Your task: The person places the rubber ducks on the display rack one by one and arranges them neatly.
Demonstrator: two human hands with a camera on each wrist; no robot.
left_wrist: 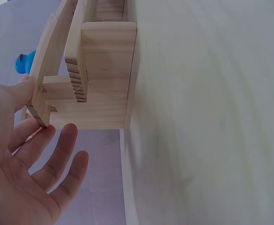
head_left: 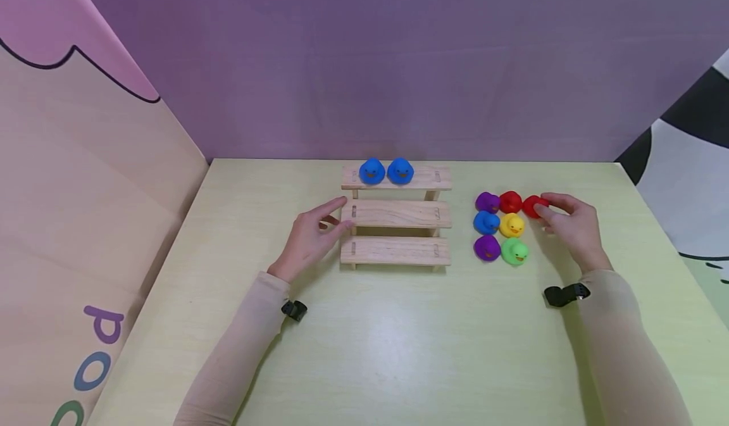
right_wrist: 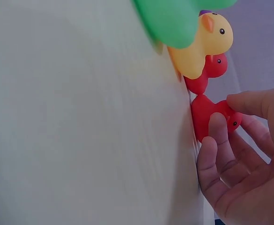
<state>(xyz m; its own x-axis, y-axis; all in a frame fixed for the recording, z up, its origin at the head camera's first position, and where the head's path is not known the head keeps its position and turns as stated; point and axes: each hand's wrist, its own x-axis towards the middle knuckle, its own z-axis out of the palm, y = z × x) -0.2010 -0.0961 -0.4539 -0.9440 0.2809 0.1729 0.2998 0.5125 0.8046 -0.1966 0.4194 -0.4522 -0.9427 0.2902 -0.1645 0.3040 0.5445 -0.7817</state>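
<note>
A three-step wooden stand (head_left: 398, 214) is on the table, with two blue rubber ducks (head_left: 401, 171) side by side on its top step. My left hand (head_left: 309, 235) pinches the left end of the middle step; in the left wrist view the thumb lies on one face of the plank and the index finger on the other, the remaining fingers spread loosely. At the right of the table my right hand (head_left: 576, 228) holds a red rubber duck (right_wrist: 204, 115) between thumb and fingers. Another red duck (head_left: 510, 202) sits just left of it.
Close beside the red ducks are two purple ducks (head_left: 487, 248), a blue duck (head_left: 486, 222), a yellow duck (head_left: 512, 225) and a green duck (head_left: 515, 251). A purple wall (head_left: 398, 65) rises behind the table (head_left: 393, 344). Printed panels flank both sides.
</note>
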